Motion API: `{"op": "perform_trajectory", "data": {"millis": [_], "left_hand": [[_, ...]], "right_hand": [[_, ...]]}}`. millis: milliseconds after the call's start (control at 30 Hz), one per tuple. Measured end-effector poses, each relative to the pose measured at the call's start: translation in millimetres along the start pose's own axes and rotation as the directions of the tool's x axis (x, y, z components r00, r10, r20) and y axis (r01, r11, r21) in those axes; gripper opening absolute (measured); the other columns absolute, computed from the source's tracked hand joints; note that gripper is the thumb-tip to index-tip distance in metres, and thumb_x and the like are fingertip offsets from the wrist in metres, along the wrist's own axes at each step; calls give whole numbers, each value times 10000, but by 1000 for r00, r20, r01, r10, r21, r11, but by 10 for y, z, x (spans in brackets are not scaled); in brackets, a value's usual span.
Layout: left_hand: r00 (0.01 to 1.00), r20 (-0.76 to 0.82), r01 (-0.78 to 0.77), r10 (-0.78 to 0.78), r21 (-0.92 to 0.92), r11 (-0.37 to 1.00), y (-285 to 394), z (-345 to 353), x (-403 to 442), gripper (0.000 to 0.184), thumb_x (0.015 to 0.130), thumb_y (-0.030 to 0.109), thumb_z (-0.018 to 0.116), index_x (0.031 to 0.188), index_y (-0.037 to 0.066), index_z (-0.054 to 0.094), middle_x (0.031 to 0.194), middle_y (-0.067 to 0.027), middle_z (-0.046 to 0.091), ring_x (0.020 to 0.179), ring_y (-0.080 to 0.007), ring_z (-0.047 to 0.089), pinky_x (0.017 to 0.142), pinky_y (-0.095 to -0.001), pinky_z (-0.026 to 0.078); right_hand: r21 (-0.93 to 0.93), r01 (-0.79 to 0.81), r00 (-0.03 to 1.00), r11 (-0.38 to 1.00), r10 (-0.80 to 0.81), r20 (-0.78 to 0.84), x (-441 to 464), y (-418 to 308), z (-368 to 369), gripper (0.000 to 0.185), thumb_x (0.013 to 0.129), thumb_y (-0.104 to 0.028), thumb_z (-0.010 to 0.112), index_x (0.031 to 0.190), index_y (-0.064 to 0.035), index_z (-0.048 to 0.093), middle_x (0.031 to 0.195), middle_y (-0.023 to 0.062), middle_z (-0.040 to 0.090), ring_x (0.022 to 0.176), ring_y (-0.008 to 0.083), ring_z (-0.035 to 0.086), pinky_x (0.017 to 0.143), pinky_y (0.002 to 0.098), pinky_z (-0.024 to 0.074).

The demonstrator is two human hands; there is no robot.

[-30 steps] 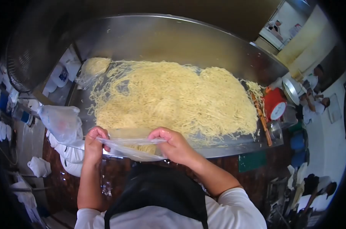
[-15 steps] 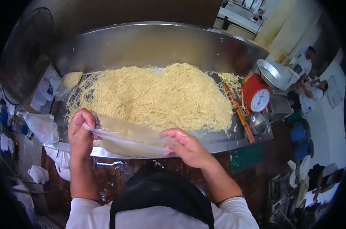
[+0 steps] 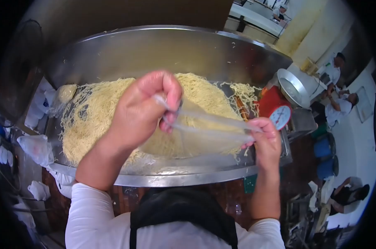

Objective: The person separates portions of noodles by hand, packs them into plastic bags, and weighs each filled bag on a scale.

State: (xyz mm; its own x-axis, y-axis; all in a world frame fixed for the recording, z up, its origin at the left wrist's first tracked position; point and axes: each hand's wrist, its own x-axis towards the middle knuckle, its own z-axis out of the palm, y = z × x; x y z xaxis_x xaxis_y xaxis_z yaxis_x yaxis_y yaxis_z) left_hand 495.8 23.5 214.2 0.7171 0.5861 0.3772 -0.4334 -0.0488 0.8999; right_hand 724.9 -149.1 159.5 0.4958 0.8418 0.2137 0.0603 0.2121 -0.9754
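We pinch a bag [image 3: 202,135], stretched between left hand [image 3: 148,106] and right hand [image 3: 264,139], above the noodles [image 3: 94,120]; the scale [image 3: 275,106] stands just past our right grip.

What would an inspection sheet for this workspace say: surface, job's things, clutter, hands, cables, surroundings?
Surface: metal table with a raised back wall, noodles heaped across it.
Job's things: clear plastic bag, its mouth stretched between the hands, above the noodles.
Clutter: red scale with a round metal dish near it, at right; whitish bag at left.
Hands: left hand and right hand each grip the plastic bag's edge.
Cables: nothing seen clearly.
Surroundings: blue bins and people at right.
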Motion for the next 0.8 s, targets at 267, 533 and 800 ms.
{"op": "perform_trajectory", "data": {"millis": [267,533,800], "left_hand": [[984,-11,-177,177,-8,984,2,1105,1394,94,936,144,498,869,80,493,646,13,454,458,-45,415,442,-205,422],[987,-157,-15,18,20,1000,-225,2330,2768,79,938,92,479,861,105,494,614,13,455,450,-87,425,432,-262,407],[989,-143,57,-37,142,988,-1209,2953,3643,79,914,126,490,886,105,561,678,-5,533,512,-99,509,528,-316,520]], "right_hand": [[-228,419,905,879,-423,36,798,-1023,-1445,177,922,-109,508,1031,-14,609,806,7,596,658,43,520,574,194,413],[-436,419,868,796,-493,-65,1640,-1784,-2853,209,929,-186,497,1056,-90,632,676,-47,560,590,31,516,560,187,415],[-513,348,884,785,-457,-101,2365,-1440,-4039,209,934,-163,483,1061,-89,632,679,-29,556,558,47,517,533,202,432]]}}
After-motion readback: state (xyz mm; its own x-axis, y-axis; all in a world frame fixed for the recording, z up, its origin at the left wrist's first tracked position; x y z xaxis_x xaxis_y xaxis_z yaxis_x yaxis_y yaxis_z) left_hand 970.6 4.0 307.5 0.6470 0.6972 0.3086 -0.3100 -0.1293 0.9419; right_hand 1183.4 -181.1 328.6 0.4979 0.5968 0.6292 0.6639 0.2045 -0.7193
